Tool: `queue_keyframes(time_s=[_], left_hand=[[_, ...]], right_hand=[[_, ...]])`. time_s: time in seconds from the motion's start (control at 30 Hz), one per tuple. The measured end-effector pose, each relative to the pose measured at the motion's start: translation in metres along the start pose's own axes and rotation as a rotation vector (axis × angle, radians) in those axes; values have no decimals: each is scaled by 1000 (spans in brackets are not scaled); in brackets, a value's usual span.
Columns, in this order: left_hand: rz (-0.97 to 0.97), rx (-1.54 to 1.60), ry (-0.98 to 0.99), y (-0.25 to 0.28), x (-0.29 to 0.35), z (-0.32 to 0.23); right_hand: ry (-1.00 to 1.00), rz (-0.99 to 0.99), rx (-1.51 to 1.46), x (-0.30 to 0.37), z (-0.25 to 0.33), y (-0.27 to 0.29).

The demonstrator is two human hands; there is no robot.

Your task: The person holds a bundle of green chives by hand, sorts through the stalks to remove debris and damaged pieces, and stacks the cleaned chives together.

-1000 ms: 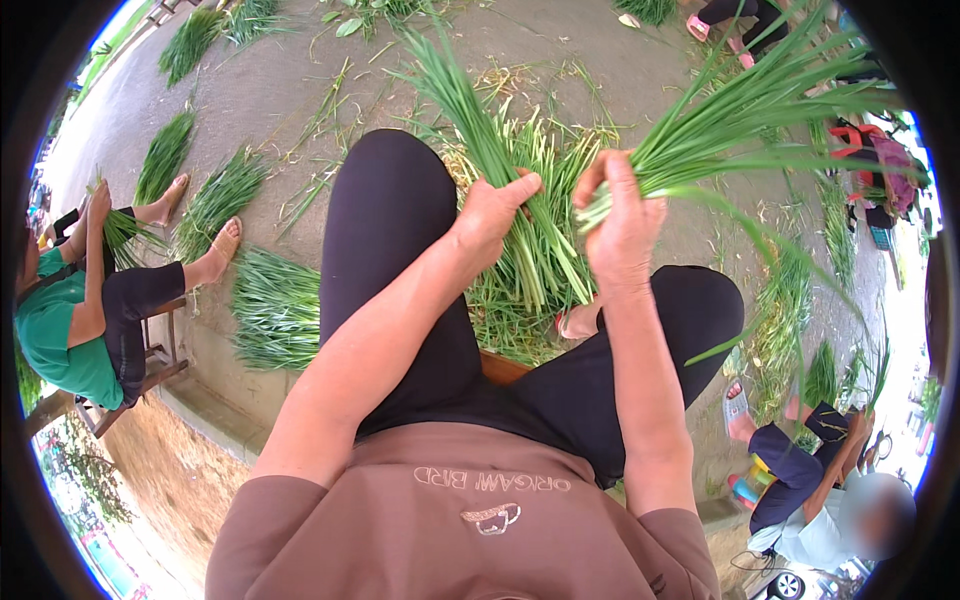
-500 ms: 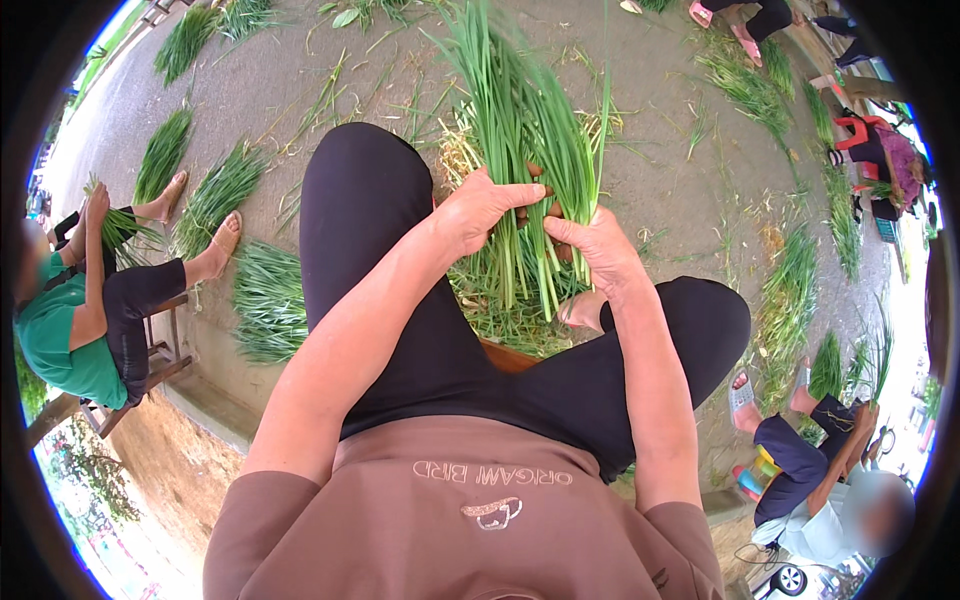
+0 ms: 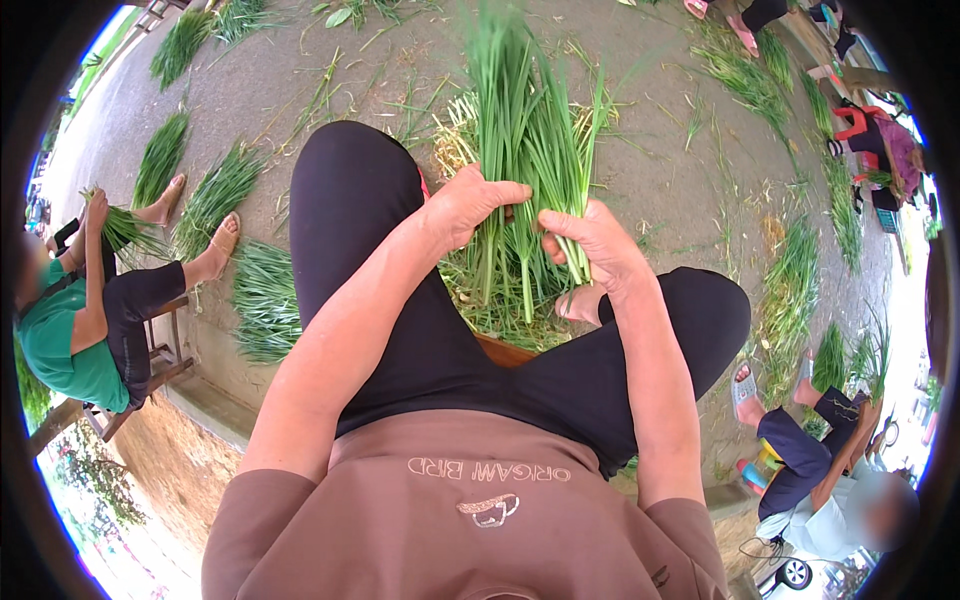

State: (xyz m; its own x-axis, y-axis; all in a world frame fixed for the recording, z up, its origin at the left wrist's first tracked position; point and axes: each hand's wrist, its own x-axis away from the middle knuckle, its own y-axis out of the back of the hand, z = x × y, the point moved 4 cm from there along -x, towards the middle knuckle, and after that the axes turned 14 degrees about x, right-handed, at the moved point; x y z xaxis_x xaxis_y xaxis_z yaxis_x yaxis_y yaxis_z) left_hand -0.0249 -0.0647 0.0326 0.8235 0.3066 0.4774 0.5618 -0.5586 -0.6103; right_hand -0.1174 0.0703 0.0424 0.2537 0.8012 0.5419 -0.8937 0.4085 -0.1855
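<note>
A bunch of long green garlic chives (image 3: 505,125) is gripped in my left hand (image 3: 470,207), thumb across the front. The leaf tips point away from me and the pale stem ends toward my lap. My right hand (image 3: 598,245) is closed on a smaller bunch of chives (image 3: 572,170) by its stem ends, thumb pressed on top. The two bunches overlap above my hands, and a few stems hang between them. Beneath lies a pile of loose chives and trimmings (image 3: 505,300) between my legs. Most fingers are hidden behind the stems.
More chives (image 3: 265,300) lie in a heap left of my knee. Other heaps (image 3: 790,290) and straw-like scraps cover the ground at right. A person in green (image 3: 75,325) sits on a bench at left; another in pale blue (image 3: 825,515) sits at lower right, both with chives.
My right hand has turned and drawn slightly apart from my left, its stems now slanting. The leaf tips at the top have swung and are blurred.
</note>
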Motion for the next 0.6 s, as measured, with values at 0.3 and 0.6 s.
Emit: queue_keyframes(time_s=[0.3,0.6], left_hand=[[-164,72,-70,21,-6,-10],[-180,45,-81,20,2,-14]], right_hand=[[154,-454,-433,2,-2,69],[112,-274,-419,2,-9,66]])
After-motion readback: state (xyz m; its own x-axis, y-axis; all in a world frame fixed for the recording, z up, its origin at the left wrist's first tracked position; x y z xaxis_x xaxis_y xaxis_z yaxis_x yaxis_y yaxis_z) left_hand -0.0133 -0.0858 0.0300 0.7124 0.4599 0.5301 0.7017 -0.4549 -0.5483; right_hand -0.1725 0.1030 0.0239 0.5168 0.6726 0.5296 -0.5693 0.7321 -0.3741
